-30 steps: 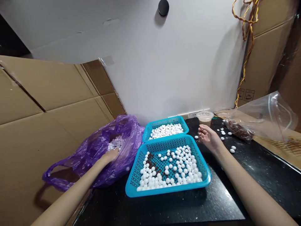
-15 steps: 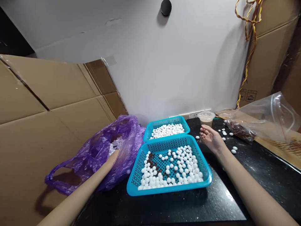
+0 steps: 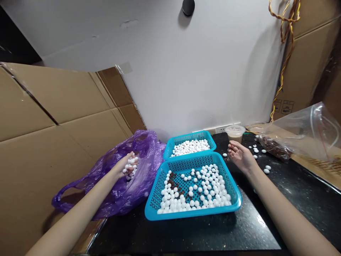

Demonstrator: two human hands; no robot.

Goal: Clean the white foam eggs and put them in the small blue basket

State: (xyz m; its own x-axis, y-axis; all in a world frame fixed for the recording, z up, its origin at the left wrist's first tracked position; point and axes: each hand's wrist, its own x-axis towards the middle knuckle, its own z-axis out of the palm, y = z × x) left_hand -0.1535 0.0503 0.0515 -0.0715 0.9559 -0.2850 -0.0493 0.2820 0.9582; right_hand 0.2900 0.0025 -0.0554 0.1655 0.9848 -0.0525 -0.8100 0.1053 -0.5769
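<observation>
My left hand [image 3: 128,165] is at the mouth of a crinkled purple plastic bag [image 3: 145,174], cupped around several small white foam balls [image 3: 131,163]. More such balls lie in the bag just below it. My right hand [image 3: 241,156] is in the air beside the plastic cup, its fingers loosely bent and apart with nothing seen in them. Between my hands stands a blue plastic basket [image 3: 191,214] holding many white balls [image 3: 210,185] and a patch of brown bits [image 3: 173,183]. Behind it, touching its rim, is a second blue basket [image 3: 214,142] filled with white balls.
A lidded cup [image 3: 235,133] of light brown drink stands by the wall. To the right, loose white balls [image 3: 266,169] lie on the black countertop [image 3: 293,202] near a clear zip bag [image 3: 301,131] with brown bits. Cardboard [image 3: 66,142] borders the left side.
My left hand has risen out of the purple bag's contents and now shows white balls in its palm. My right hand has barely moved.
</observation>
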